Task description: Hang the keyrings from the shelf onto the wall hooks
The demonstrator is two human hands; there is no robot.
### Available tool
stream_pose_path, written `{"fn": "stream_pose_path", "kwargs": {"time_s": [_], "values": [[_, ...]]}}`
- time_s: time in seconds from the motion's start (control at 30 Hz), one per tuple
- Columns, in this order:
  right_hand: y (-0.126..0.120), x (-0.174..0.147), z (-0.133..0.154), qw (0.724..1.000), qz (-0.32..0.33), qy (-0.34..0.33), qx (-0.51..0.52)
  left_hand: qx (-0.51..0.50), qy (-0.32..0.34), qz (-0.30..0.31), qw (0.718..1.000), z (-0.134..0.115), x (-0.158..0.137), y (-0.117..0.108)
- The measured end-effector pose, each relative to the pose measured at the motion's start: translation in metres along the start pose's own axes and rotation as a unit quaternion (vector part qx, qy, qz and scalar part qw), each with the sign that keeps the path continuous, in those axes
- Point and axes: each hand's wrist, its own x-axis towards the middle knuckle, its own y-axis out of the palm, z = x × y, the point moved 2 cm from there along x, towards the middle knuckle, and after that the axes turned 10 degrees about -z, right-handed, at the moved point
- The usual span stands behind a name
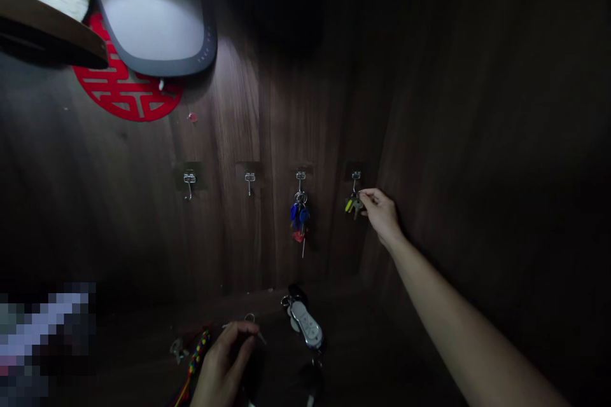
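At the rightmost wall hook (356, 177), my right hand (380, 213) pinches a small bunch of keys (357, 207) with a yellow tag (349, 205). The bunch hangs at the hook's lower end; whether its ring is on the hook I cannot tell. Low down, my left hand (224, 359) is curled, thumb and forefinger close together, by a thin metal ring (250, 317). What those fingers hold is not clear. Beside that hand lie a braided multicolour cord (196, 353), a small metal key (178, 350) and a silver key fob (307, 325).
Another hook (300, 176) carries keys with blue heads (300, 213). Two bare hooks, one left (189, 179) and one nearer (249, 179), sit on the dark wood wall. A grey cap (153, 22) hangs above, over a red round ornament (136, 102). A wooden edge (52, 16) juts in upper left.
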Motion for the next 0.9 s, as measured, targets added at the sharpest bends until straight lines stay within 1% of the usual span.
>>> {"fn": "stream_pose_path", "kwargs": {"time_s": [0.1,0.3,0.43,0.7,0.9], "values": [[0.0,-0.007,-0.004,1.0,0.006,0.015,0.009,0.003,-0.009,0.007,1.0,-0.001,0.0,0.001],[-0.003,-0.024,-0.009,0.998,-0.009,0.041,0.036,0.006,-0.024,0.007,1.0,-0.002,0.0,0.0],[-0.008,-0.041,-0.015,0.995,-0.014,0.083,0.058,0.011,-0.026,0.01,1.0,-0.002,0.0,-0.001],[-0.011,-0.088,-0.026,0.99,0.038,0.12,0.066,0.002,-0.02,-0.027,0.999,-0.012,0.004,-0.009],[-0.01,-0.127,-0.03,0.984,0.092,0.144,0.048,0.011,-0.037,-0.045,0.998,-0.006,0.007,-0.014]]}}
